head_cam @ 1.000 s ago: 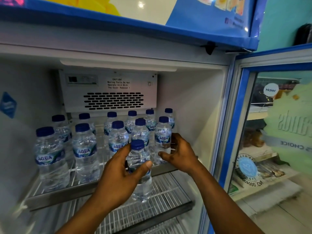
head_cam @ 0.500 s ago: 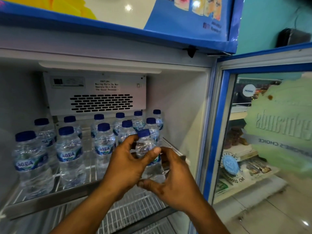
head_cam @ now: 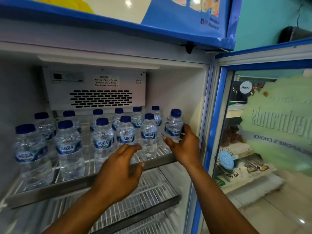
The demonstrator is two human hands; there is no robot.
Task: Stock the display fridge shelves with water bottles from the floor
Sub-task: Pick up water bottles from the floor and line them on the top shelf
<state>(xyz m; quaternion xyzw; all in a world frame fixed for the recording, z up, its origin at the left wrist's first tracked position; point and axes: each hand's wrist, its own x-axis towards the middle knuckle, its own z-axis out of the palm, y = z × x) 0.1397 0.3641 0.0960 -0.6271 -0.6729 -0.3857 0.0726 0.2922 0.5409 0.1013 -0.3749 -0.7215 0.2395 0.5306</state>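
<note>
Head camera: A person is passing a water bottle (head_cam: 174, 127) across the open display fridge (head_cam: 185, 85) while stocking its shelves. A second ago the left hand was carrying this bottle up in front of the shelves, and half a second ago both hands were closing on it. Now the right hand (head_cam: 184, 146) alone is holding it, fingers and thumb curling round its lower half. It is holding the bottle at the far right end of the top shelf (head_cam: 81, 182), just beside the fridge's inner wall. The bottle is leaning slightly with its blue cap up. Its base is hiding behind the fingers, so whether it is already standing on the wires cannot be told.

The left hand (head_cam: 118, 171) is hanging free before the shelf's front rail, holding nothing. Its fingers are loosely bent and reaching towards the foot of the stocked bottles (head_cam: 103, 137) in the front row; whether they are touching one is unclear. Those bottles are standing upright in rows beneath the vent panel (head_cam: 101, 97). The lower shelf (head_cam: 152, 188) is showing below them, and the glass door (head_cam: 270, 132) is standing open at the right.

The handover is suggesting that the bottle is heading for the gap at the right of the row. It is also freeing the left hand for the next bottle from the floor, which is lying outside the picture.
</note>
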